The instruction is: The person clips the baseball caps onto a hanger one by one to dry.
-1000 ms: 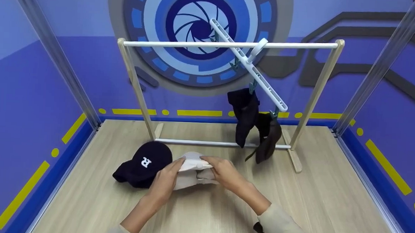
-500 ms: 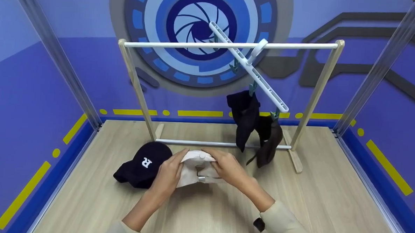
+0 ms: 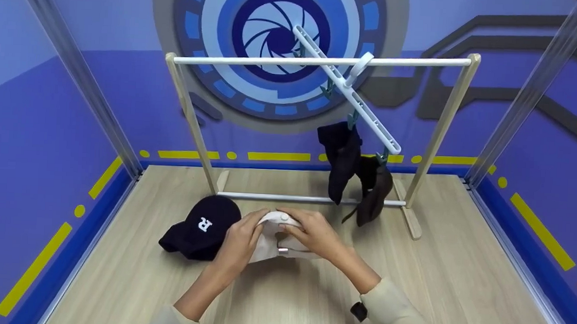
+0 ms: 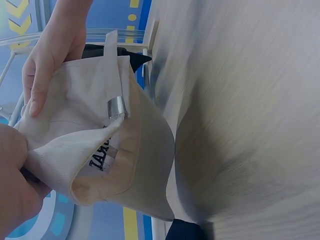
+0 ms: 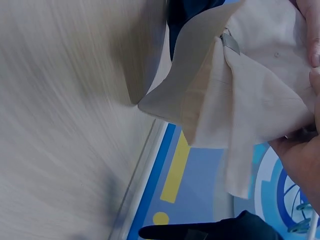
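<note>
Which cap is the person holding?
The pale cap with the metal buckle; every other cap is dark: the R-marked one on the table, the rest on the hanger.

Blue-and-purple printed walls [image 3: 125,101] with yellow dashes [image 3: 279,156], metal corner posts [image 3: 73,62], pale wood-grain surface [image 3: 459,276].

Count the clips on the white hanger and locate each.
4: first clip, far end; second clip, beyond the hook; third clip and fourth clip, near end, holding dark fabric. None appears hidden.
</note>
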